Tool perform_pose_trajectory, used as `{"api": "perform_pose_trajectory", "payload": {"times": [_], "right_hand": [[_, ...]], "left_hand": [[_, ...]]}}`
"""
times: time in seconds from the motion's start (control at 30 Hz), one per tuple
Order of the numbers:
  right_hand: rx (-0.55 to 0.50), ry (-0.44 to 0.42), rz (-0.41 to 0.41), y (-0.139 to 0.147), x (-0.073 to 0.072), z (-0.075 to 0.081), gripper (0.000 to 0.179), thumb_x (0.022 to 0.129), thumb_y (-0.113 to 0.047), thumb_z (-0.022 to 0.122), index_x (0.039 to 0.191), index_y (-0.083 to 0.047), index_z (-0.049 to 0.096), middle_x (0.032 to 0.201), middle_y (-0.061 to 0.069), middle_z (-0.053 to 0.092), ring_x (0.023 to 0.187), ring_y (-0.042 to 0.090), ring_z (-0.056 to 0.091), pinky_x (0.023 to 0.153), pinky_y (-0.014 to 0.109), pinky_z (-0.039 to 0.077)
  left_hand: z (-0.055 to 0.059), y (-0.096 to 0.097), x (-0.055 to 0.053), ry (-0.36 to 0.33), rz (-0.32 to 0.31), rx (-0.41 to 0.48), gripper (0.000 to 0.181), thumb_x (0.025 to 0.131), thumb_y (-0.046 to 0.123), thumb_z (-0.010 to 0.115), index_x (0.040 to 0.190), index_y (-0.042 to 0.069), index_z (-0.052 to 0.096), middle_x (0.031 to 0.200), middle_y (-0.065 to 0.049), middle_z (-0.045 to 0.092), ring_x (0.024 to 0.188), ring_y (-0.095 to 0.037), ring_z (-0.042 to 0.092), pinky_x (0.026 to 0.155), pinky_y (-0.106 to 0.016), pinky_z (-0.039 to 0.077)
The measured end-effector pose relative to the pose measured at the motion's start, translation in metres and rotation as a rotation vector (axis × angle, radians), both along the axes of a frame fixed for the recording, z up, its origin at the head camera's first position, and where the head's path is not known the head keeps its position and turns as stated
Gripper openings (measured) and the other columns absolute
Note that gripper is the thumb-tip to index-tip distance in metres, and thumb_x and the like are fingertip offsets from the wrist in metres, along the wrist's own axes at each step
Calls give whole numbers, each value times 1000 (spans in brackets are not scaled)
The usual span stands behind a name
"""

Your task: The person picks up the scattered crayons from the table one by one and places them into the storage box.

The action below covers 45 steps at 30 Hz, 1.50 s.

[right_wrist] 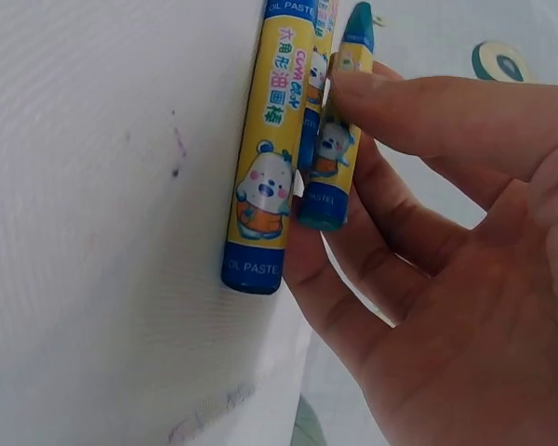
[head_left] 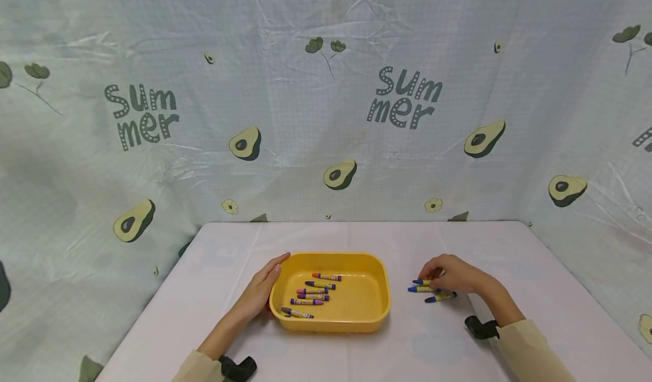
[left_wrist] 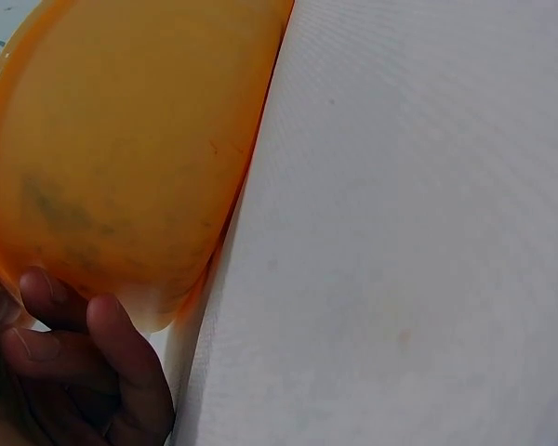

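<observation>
In the head view a yellow plastic tray (head_left: 356,326) stands on the table, with several oil pastels (head_left: 309,302) lying in its left half. My left hand (head_left: 257,294) holds the tray's left side; its curled fingers lie against the outer wall in the left wrist view. Right of the tray, my right hand (head_left: 455,273) pinches a blue-green oil pastel (right_wrist: 333,149) between thumb and fingers. Close beside it, in the right wrist view, is a thicker-looking blue oil pastel (right_wrist: 265,158), and part of another shows behind. Lower down lies a dark blue oil pastel (head_left: 440,297).
A white cloth covers the table (head_left: 387,359). Behind it hangs a curtain (head_left: 295,110) printed with avocados and lettering. Black wrist devices are strapped on both wrists, the right one (head_left: 479,328) near the table surface.
</observation>
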State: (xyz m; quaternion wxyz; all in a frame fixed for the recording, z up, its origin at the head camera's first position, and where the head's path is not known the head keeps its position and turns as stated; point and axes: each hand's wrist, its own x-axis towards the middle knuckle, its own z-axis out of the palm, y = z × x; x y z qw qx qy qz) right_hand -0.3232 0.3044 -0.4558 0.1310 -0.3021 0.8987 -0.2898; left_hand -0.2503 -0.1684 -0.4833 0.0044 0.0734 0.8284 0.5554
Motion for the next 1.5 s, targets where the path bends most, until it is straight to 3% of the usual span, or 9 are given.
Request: {"api": "perform_pose_trajectory", "payload": {"times": [0.27, 0.57, 0.87, 1.5], "right_hand": [[12, 57, -43, 1, 0, 0, 15, 90, -9, 73, 105, -10, 76, 100, -2, 72, 88, 10, 59, 76, 26, 51], [30, 42, -92, 0, -2, 2, 17, 90, -9, 73, 107, -11, 75, 99, -2, 71, 88, 13, 58, 75, 25, 52], [1, 106, -58, 5, 0, 10, 21, 92, -6, 70, 112, -9, 74, 102, 0, 71, 89, 8, 58, 76, 23, 52], [-35, 136, -20, 7, 2, 15, 23, 94, -3, 68, 115, -10, 73, 103, 2, 71, 88, 2, 59, 77, 23, 54]], "left_hand": [[1, 0, 0, 5, -3, -1, 48, 114, 36, 33, 159, 19, 42, 166, -11, 40, 154, -35, 34, 127, -58, 21], [1, 0, 1, 8, -10, 10, 49, 114, 37, 34, 158, 19, 43, 166, -11, 40, 154, -35, 34, 127, -57, 21], [0, -1, 0, 8, -1, -10, 49, 114, 37, 32, 159, 20, 42, 166, -11, 39, 154, -35, 35, 126, -58, 23], [2, 0, 2, 13, -12, 10, 47, 114, 35, 35, 158, 19, 43, 165, -11, 41, 152, -34, 37, 126, -58, 23]]}}
